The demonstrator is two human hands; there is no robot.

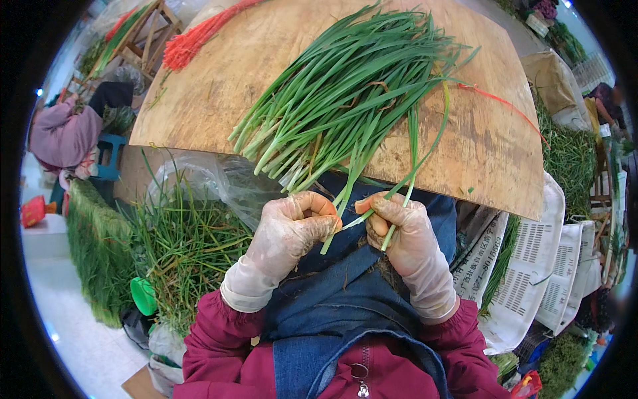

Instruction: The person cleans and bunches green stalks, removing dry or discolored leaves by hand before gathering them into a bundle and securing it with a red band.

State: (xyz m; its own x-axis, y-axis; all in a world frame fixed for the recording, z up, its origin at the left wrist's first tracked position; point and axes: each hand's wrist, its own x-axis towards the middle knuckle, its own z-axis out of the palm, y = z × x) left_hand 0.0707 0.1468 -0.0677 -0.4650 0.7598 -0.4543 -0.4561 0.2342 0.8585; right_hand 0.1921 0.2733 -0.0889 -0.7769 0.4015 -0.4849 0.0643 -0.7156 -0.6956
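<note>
A big loose bundle of garlic chives (362, 90) lies on a wooden board (458, 153), its pale stem ends toward me at the left. Both my hands wear thin, soiled whitish gloves with bare fingertips. In front of the board's near edge, my right hand (407, 229) grips a few chive stalks (413, 174), whose leaves reach up over the board. Thumb and fingers of my left hand (292, 229) pinch the pale lower end of one stalk (353, 221) that runs across to my right hand. Another chive stem hangs beside the left fingertips.
Red ties (203, 36) lie at the board's far left, and one red strip (502, 100) at right. Loose greens (193, 229) and a clear plastic bag (222, 183) fill the left side. White woven sacks (525, 266) stand right. Another person (66, 133) sits far left.
</note>
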